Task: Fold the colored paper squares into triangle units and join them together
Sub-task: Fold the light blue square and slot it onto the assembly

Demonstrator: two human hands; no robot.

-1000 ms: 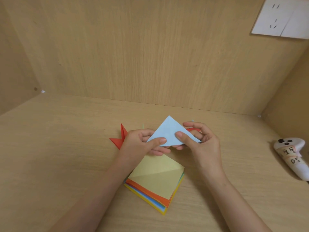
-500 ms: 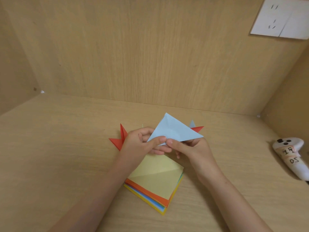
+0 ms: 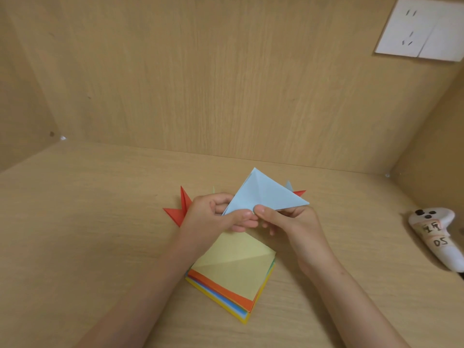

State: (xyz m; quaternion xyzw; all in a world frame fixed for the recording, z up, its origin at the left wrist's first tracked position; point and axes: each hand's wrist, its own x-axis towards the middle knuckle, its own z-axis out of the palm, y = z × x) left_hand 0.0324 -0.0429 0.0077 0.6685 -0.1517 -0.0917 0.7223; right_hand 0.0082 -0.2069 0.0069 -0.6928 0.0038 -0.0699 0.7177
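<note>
A light blue paper folded into a triangle (image 3: pixel 265 194) is held above the desk, point upward. My left hand (image 3: pixel 213 217) pinches its lower left corner between thumb and fingers. My right hand (image 3: pixel 288 222) pinches the bottom edge beside it, thumb on top. Below my hands lies a stack of colored paper squares (image 3: pixel 233 275) with a creased yellow sheet on top. Red folded units (image 3: pixel 179 209) stick out behind my left hand, and a red tip and a blue tip (image 3: pixel 297 192) show behind the blue triangle.
A white controller with handwritten labels (image 3: pixel 437 237) lies at the right edge of the wooden desk (image 3: pixel 88 222). Wooden walls close the desk at the back and both sides. A white wall socket (image 3: pixel 421 28) sits at the upper right.
The blue triangle has been lifted and tilted slightly upward. My right hand slid from the triangle's right side to the bottom edge, close to my left thumb.
</note>
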